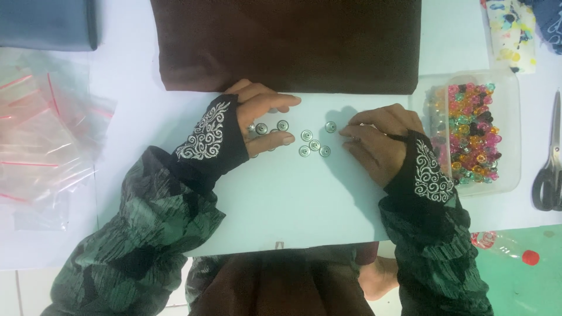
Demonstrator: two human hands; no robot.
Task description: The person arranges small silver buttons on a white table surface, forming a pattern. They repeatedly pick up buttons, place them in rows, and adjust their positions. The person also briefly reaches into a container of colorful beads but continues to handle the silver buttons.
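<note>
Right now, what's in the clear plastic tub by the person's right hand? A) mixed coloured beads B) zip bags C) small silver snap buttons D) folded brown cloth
A: the clear plastic tub beside the right hand is filled with pink, orange, teal and dark beads, while the silver snap buttons lie loose on the pale sheet between the right hand and the left hand.

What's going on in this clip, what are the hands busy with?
A person sits at a pale sheet with small round metal studs scattered on it. The left hand rests over a few studs, fingers curled around them. The right hand lies beside the group, fingertips near one stud. A dark brown cloth lies beyond, a clear tub of coloured beads to the right, scissors at the edge.
</note>
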